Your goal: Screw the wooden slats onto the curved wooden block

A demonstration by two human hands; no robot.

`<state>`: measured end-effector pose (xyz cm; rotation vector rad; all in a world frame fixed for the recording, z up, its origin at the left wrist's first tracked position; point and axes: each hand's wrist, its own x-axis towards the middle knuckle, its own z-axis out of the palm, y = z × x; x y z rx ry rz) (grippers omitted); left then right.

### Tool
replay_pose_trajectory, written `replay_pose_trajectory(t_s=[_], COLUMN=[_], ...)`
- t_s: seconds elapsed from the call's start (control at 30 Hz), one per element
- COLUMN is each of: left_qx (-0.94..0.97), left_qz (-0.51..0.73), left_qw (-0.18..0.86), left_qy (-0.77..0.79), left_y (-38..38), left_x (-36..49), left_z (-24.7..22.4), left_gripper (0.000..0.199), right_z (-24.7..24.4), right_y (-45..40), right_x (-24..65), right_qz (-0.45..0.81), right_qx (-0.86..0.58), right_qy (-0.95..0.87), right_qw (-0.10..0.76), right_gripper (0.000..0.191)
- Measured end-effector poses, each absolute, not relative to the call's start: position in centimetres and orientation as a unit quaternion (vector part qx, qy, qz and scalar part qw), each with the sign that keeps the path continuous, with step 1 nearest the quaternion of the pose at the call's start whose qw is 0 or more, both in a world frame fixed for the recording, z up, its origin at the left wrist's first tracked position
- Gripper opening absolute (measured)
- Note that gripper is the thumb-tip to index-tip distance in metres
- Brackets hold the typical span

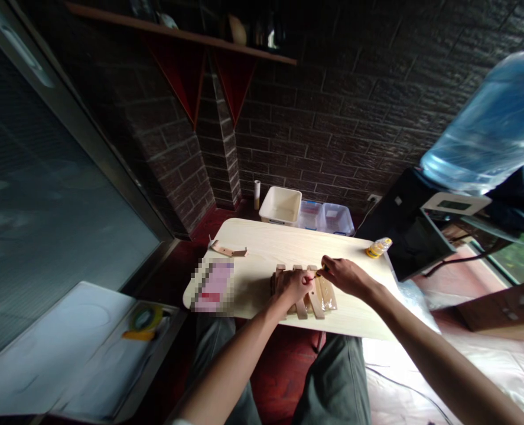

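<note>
On the table, a wooden slatted piece (316, 301) with several crosswise strips lies over something wrapped in clear plastic (329, 293). My left hand (293, 285) rests on the strips, its fingers closed near the tip of a thin tool; whether they pinch a small part cannot be made out. My right hand (342, 275) is wrapped round the handle of that tool, which looks like a screwdriver (318, 272). Its shaft points left toward my left fingertips, and most of the handle is hidden in my fist.
The pale table (262, 236) also bears an angled wooden piece (228, 251), a blurred-out pink item (215, 286) and a yellow-capped bottle (378, 248). Beyond it stand a cream bin (281, 204) and clear plastic boxes (338, 219). A water dispenser (390, 218) stands right.
</note>
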<state>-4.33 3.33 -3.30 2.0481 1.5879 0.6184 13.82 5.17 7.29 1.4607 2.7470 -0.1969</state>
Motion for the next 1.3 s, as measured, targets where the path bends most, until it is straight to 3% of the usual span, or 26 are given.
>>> replay_pose_trajectory(t_s=[0.23, 0.37, 1.3], left_qx=[0.742, 0.749, 0.765], left_qz=[0.225, 0.214, 0.223], left_qw=[0.246, 0.252, 0.254], left_qy=[0.582, 0.575, 0.548], left_y=[3.2, 3.1, 3.8], left_x=[-4.3, -4.3, -5.1], left_z=[-2.8, -2.0, -3.2], left_gripper=[0.021, 0.02, 0.028], right_z=[7.7, 8.0, 9.5], right_y=[5.1, 4.9, 4.0], right_x=[14.9, 15.1, 14.8], right_qz=[-0.123, -0.144, -0.059], right_qx=[0.411, 0.398, 0.433], right_qy=[0.901, 0.901, 0.899], right_qw=[-0.06, -0.095, -0.034], right_gripper=[0.038, 0.027, 0.023])
